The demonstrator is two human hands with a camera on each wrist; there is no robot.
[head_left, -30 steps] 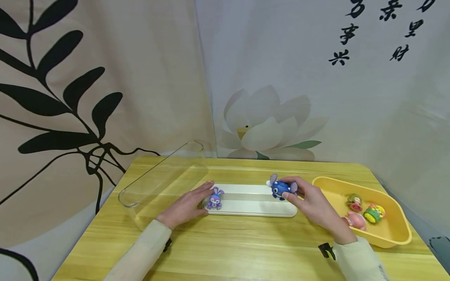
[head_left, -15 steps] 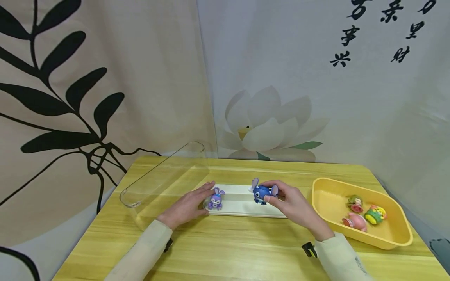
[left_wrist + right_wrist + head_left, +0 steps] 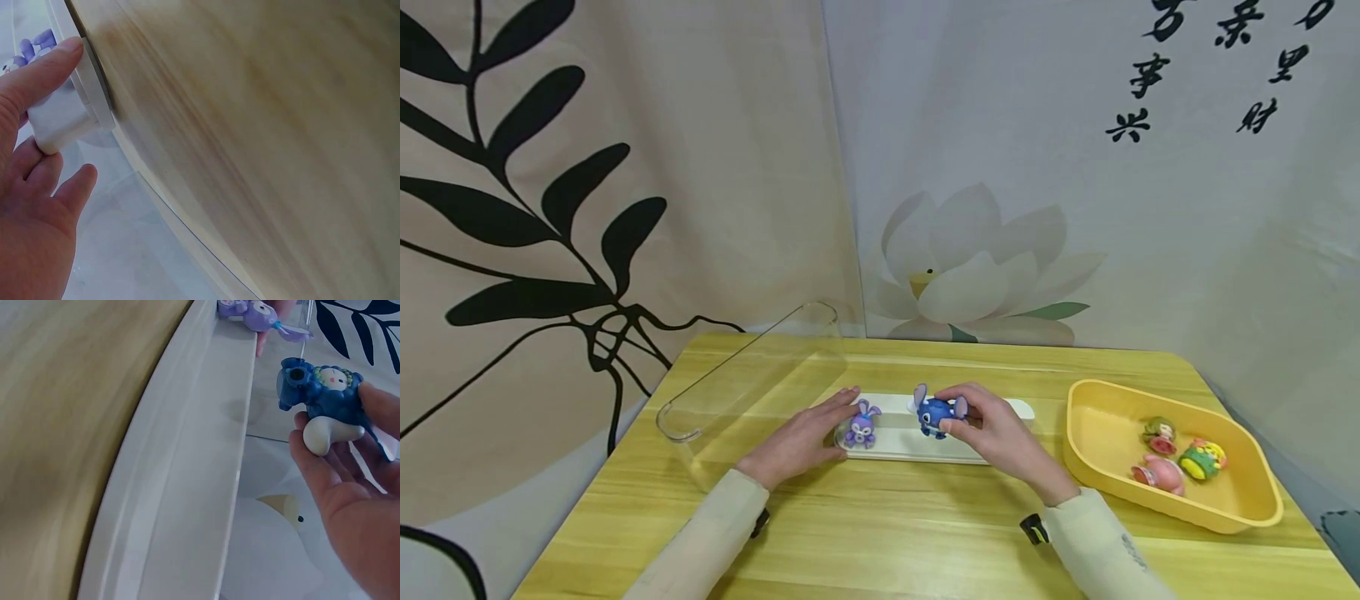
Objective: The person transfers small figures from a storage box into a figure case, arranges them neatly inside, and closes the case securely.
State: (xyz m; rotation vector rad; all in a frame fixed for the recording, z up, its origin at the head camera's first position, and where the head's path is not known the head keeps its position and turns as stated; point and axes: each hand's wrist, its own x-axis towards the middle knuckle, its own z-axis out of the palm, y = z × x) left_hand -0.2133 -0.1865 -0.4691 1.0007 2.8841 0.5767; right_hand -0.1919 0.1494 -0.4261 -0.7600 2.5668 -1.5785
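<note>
In the head view, the left hand (image 3: 797, 440) straddles the left end of a white base (image 3: 902, 451) on the tabletop (image 3: 887, 525), thumb in front and fingers behind, probably to steady it. A purple figure (image 3: 860, 427) sits upright on that end, beside the hand. The right hand (image 3: 996, 429) pinches a blue figure (image 3: 932, 414) over the base's middle, near the purple one; gripping it from the right likely keeps its face in view. A clear cover (image 3: 752, 387) lies to the left, perhaps set aside to leave the base accessible, and a yellow tray (image 3: 1093, 429) with three more figures stands at the right.

In the left wrist view, the fingers hold the base's end lightly between them, partly hiding the purple figure.

In the right wrist view, thumb and fingers curl around the blue figure, apart from the base.
</note>
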